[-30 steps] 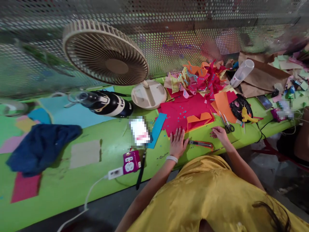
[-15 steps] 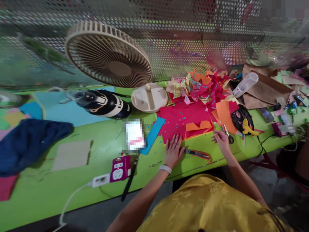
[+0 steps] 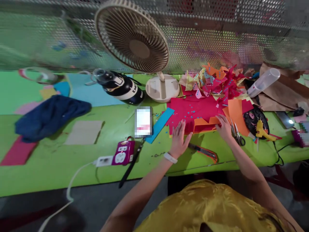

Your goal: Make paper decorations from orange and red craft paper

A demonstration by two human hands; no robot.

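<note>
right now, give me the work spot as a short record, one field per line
left hand: open, fingertips over the near edge of the red paper
right hand: at the right end of the cut orange strip; firm grip or light touch, cannot tell
between hands, nearer the person: utility knife on the green table
right of right hand: scissors, then yellow glue gun
left of red paper: blue strip
back: fan, black bottle
</note>
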